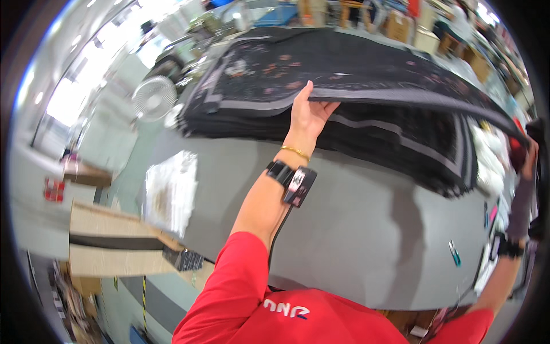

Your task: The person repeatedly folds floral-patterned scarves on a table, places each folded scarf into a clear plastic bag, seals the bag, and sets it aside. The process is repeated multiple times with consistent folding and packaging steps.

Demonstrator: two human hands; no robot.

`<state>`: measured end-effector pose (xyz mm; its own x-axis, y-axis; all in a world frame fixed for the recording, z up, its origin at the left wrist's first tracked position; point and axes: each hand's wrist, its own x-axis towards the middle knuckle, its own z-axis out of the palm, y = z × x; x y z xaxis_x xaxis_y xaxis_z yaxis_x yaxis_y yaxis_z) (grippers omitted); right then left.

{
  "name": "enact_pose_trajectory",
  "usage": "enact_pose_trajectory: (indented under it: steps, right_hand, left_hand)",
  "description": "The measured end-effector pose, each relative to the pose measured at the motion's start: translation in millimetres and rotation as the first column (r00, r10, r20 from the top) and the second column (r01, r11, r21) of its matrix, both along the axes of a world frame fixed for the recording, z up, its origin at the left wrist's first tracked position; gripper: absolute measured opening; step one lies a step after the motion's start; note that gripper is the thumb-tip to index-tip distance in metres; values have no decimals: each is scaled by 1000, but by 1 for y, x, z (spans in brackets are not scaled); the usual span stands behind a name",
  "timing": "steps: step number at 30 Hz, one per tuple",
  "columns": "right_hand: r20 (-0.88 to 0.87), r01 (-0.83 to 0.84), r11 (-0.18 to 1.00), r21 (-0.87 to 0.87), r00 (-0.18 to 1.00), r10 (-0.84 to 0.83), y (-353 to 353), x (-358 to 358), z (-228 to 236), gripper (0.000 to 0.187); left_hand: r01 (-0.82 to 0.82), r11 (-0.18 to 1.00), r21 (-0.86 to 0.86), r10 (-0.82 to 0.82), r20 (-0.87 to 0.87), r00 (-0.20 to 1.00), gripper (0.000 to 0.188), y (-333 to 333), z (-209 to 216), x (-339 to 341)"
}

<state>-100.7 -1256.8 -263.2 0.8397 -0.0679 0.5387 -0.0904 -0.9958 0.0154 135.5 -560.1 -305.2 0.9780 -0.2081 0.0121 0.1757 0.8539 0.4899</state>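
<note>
A large black cloth [366,66] with a floral pattern and grey border stripes lies on a thick stack of similar folded cloths [395,146]. Its near edge is lifted off the stack and spans between my two hands. My left hand [311,117] grips that edge near the middle, with some fingers hidden by the cloth. At the far right rim, my right hand [530,159] is closed on the cloth's drawn-out corner, stretched and partly dark there. A device is strapped to each wrist.
The stack rests on a grey table [344,218]. Clear plastic bags [171,192] lie at its left, and small green-handled snippers [455,253] at its right. White bundles [488,160] stand beside the stack. A white fan [154,97] is at the back left, a wooden panel [114,238] below it.
</note>
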Motion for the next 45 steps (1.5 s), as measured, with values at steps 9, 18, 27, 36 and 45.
enact_pose_trajectory:
  steps: [9,18,27,36,45]
  right_hand:
    - [-117,45,998,-50,992,-50,-142,-103,-66,40]
    - [-47,335,804,491,932,-360,-42,-106,-95,39]
    - [46,-413,835,365,903,427,342,104,54,23]
    - [75,-885,461,72,465,882,581,216,40,18]
    - [-37,-902,425,-81,428,903,553,212,53,14]
  left_hand:
    - [-462,870,174,491,-212,845,29,249,-49,96]
    - [-612,758,223,652,-228,724,25,315,-64,77]
    - [-702,129,700,263,659,705,21,189,12,45]
    - [-959,-50,278,-288,916,280,23,64,27,10]
    - [-992,-89,85,-411,905,114,31,56,0,-38]
